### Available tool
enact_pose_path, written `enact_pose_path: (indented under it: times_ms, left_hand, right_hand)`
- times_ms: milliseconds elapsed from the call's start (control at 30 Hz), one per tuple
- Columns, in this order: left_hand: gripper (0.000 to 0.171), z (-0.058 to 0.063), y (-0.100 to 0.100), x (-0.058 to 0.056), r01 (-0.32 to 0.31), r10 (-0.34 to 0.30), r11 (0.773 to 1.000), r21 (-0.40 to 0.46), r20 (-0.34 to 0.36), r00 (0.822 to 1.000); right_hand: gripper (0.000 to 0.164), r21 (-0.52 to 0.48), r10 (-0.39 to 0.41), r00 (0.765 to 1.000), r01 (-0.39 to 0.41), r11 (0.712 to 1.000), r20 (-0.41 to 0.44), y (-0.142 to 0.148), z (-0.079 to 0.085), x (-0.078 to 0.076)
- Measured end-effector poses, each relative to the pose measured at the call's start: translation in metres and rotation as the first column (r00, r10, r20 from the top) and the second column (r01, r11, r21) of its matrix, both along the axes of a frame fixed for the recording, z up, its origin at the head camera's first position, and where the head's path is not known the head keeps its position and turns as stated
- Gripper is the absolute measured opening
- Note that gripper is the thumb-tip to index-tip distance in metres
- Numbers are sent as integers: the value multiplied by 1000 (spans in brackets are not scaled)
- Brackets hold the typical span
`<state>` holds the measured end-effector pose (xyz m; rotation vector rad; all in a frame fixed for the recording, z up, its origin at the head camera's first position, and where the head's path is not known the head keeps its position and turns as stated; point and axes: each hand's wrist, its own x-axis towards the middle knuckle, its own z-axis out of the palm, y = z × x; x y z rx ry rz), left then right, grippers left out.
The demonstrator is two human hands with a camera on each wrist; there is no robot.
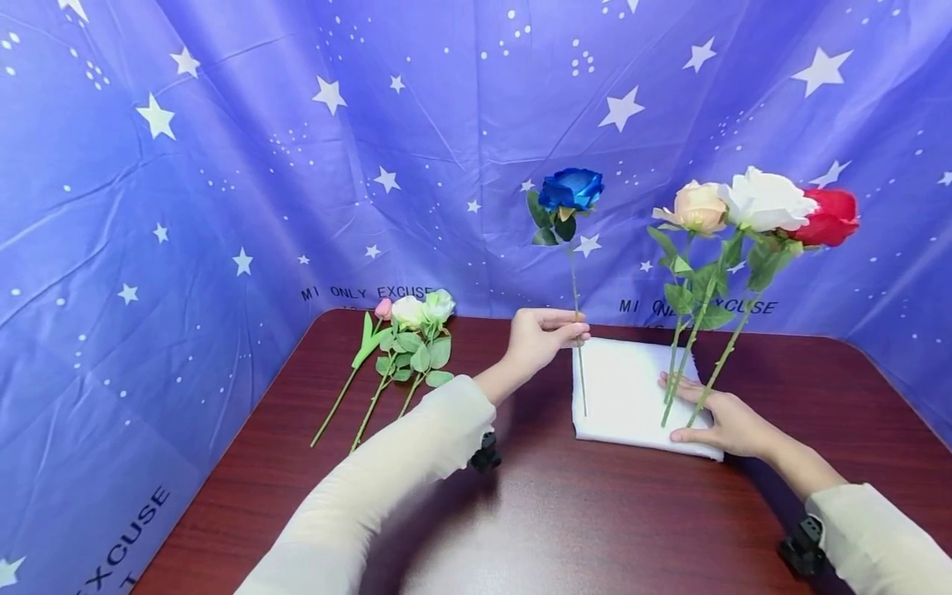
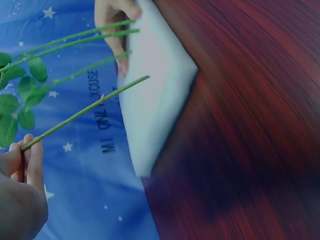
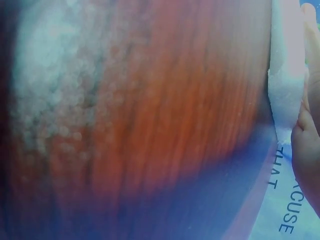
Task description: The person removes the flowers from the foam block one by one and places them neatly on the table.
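My left hand [image 1: 537,340] pinches the thin stem of a blue rose [image 1: 571,190] between thumb and fingertips. That rose stands nearly upright, and the lower end of its stem [image 2: 90,107] meets the top of a white foam block [image 1: 621,388] toward its left side. On the block's right part rests my right hand [image 1: 732,423], thumb and fingers spread around the lower stems. A peach rose [image 1: 699,207], a white rose [image 1: 766,198] and a red rose [image 1: 831,217] stand there in the foam. The right wrist view shows this hand [image 3: 307,135] along the block's surface.
On the table's [image 1: 580,512] left lie a pink tulip [image 1: 383,309], a cream rose [image 1: 407,312] and a pale green rose [image 1: 439,306], partly behind my left sleeve. A blue star-printed cloth [image 1: 476,124] hangs close behind the table.
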<state>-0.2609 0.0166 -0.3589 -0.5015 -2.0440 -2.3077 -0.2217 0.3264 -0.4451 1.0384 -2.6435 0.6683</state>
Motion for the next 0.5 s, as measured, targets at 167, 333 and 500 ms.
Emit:
enact_pose_path:
  times_ms: [167, 333, 500]
  left_hand:
    - [23, 0, -18, 2, 14, -8, 998, -69, 84, 996]
    - [22, 0, -29, 6, 16, 11, 994, -111, 240, 971]
    - [23, -5, -40, 10, 32, 34, 983, -182, 351, 936]
  right_hand:
    - [79, -6, 7, 1000, -7, 1000, -12, 1, -1, -1]
    - [79, -2, -6, 1000, 6, 1000, 6, 2, -2, -2]
    - [78, 0, -5, 999, 5, 1000, 32, 1, -2, -1]
